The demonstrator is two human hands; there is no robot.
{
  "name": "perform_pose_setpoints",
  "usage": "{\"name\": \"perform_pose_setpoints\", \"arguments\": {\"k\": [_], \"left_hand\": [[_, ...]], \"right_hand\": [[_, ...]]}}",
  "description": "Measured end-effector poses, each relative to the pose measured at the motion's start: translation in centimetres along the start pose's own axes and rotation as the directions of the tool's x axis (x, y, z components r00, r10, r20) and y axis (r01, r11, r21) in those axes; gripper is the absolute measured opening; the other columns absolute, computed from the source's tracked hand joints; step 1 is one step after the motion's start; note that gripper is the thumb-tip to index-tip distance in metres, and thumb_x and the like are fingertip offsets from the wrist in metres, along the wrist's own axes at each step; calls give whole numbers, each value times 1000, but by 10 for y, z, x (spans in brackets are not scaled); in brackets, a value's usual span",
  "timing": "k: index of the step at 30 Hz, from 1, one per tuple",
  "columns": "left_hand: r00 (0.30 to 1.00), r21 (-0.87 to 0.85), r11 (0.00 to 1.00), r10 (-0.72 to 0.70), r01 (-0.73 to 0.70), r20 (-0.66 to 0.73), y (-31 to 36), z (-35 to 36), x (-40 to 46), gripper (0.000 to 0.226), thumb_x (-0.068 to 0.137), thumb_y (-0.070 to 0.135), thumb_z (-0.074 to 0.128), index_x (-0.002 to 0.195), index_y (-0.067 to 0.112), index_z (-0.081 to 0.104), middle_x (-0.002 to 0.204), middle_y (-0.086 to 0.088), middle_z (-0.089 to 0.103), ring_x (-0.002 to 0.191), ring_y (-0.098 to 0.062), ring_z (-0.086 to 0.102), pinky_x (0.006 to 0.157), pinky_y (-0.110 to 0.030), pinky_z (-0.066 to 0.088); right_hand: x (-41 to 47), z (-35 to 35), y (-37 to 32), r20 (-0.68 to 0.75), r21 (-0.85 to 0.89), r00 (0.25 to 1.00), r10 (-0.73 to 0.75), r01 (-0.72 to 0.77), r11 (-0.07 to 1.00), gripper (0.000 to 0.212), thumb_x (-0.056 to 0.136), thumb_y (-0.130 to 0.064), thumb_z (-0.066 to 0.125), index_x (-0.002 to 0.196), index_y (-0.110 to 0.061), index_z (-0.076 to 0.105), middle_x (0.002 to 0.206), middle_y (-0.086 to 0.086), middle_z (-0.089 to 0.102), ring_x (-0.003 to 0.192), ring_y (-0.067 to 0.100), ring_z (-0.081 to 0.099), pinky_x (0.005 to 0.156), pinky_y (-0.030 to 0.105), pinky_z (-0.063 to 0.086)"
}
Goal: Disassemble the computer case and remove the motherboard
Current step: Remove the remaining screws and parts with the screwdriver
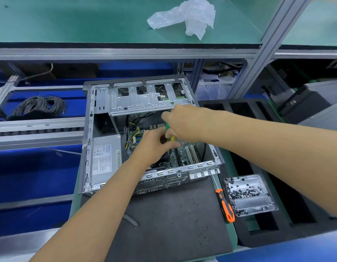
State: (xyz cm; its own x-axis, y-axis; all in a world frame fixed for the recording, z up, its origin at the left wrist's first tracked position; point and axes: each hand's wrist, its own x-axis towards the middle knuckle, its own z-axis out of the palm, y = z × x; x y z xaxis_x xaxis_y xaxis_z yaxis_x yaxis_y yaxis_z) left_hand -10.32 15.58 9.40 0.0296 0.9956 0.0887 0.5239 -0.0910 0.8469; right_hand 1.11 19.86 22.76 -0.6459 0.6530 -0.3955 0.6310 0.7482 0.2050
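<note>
An open metal computer case [88,148] lies on a dark mat, its side panel off. The green motherboard [188,154] sits inside, partly hidden by my hands. My right hand [182,123] grips the green-and-yellow handle of a screwdriver [168,131] held upright over the board. My left hand [156,142] is curled beside the screwdriver's lower part, fingers at the shaft; the tip is hidden. A silver power supply [105,157] fills the case's left side, and a drive cage [145,103] spans the far end.
An orange-and-black screwdriver [225,205] lies on the mat to the right of the case. A clear plastic tray [258,203] holds several screws. Black foam slots [239,108] stand at the right. A crumpled plastic bag [190,17] lies on the green shelf above. Coiled cables [39,105] lie at the left.
</note>
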Motion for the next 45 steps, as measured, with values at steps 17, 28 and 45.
{"name": "perform_pose_setpoints", "arguments": {"k": [17, 28, 45], "left_hand": [[998, 45, 999, -23, 25, -54, 5, -4, -7, 42, 73, 31, 84, 80, 40, 44, 74, 12, 53, 68, 8, 50, 60, -6, 38], [999, 59, 997, -46, 46, -3, -5, -11, -5, 38, 69, 41, 84, 83, 46, 49, 84, 22, 58, 79, 13, 53, 65, -6, 35], [922, 409, 879, -342, 246, 181, -32, -5, -3, 94, 73, 37, 83, 150, 19, 31, 152, -3, 37, 139, -24, 33, 111, -45, 33]], "right_hand": [[2, 5, 9, 44, 127, 991, -126, 120, 985, 26, 91, -13, 56, 106, -24, 38, 97, 5, 48, 79, 27, 58, 62, 42, 50], [7, 14, 12, 16, 171, 992, -127, 122, 978, 21, 96, -30, 56, 112, -22, 44, 89, 2, 44, 72, 23, 54, 54, 37, 42], [3, 11, 12, -55, -136, 942, -332, 322, 937, 45, 91, -38, 65, 124, -16, 45, 106, 4, 49, 96, 26, 56, 71, 36, 44]]}}
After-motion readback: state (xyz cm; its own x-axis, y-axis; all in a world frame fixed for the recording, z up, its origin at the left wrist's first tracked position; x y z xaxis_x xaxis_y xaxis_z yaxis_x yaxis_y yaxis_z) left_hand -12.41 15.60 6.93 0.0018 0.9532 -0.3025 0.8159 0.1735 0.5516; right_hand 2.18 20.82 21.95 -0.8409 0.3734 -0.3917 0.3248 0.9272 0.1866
